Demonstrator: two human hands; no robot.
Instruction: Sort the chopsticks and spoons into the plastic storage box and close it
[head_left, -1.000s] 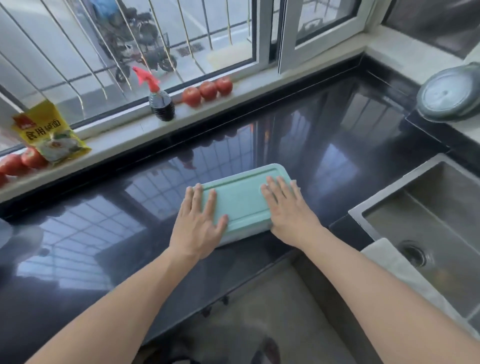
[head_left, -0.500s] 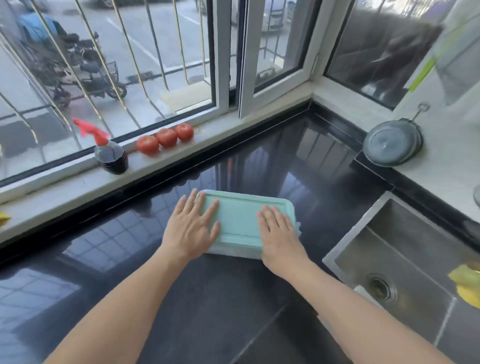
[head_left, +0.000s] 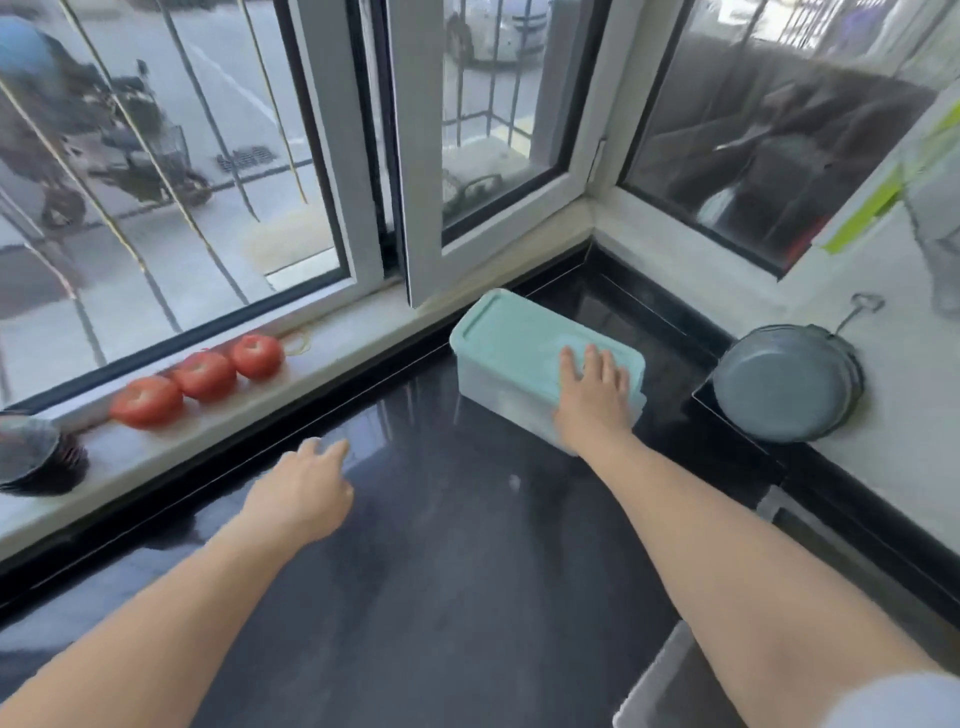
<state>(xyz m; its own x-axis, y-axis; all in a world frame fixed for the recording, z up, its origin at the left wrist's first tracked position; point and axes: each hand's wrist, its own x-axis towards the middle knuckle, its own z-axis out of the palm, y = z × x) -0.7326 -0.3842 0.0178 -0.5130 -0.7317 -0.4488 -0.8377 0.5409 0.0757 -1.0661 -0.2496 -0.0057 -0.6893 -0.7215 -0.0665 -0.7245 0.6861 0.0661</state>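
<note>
The plastic storage box (head_left: 506, 345) has a mint-green lid and pale translucent walls. It stands closed on the black countertop (head_left: 441, 519), far back near the window corner. My right hand (head_left: 592, 397) lies flat on the near end of the lid, fingers straight. My left hand (head_left: 304, 491) hovers over the counter to the left, apart from the box, fingers loosely relaxed and holding nothing. No chopsticks or spoons show; the box's inside is hidden.
Three tomatoes (head_left: 202, 374) sit on the white window sill (head_left: 171, 441). A dark bottle (head_left: 36, 457) stands at the sill's left end. A grey pan (head_left: 784, 382) lies at the right on the pale ledge. The sink's edge (head_left: 654, 675) shows at bottom right.
The box has slid away toward the window corner under my right hand. My left hand has come off the lid and now hangs over the counter.
</note>
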